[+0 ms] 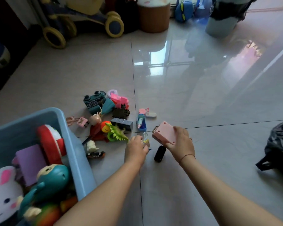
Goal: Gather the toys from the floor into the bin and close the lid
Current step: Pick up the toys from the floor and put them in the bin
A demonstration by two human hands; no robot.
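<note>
While your right hand (180,142) holds the flat pink plastic box (164,132) just above the glossy tiled floor (170,193), grip clamped on its near end, your left hand (135,149) is down at the pile's edge, grip pinched on a small yellowish toy (145,141) too blurred to name. That pink box looks light, stiff and a touch slick, so I'd say a hold across its short sides suits it. The pale blue plastic bin (67,126) sits open on your left, already part full. Mind the little black oblong toy (160,153) lying between your hands and the green spiky plastic toy (116,132) beside the left one. No lid in sight.
</note>
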